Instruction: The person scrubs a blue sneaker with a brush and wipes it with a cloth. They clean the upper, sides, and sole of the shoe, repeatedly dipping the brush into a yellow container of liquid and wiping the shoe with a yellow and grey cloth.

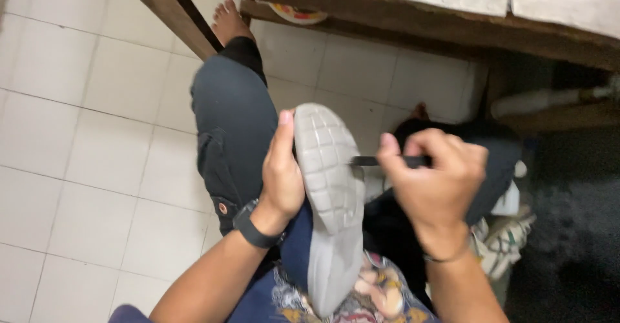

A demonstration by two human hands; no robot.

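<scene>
— Where could we slip? The thin black tool point(387, 161) could skid off the grey shoe sole point(329, 187) toward our left hand point(281, 181), since its tip presses a groove.

— And our fingers? Left curl around the shoe on our lap; right hand point(433, 181) pinches the tool closed.

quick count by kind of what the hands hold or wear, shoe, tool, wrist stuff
shoe, grey sole up, held by the left hand: 1
thin dark tool, held by the right hand, tip at the sole: 1
black wristwatch on the left wrist: 1
thin wristband on the right wrist: 1
total: 4
</scene>
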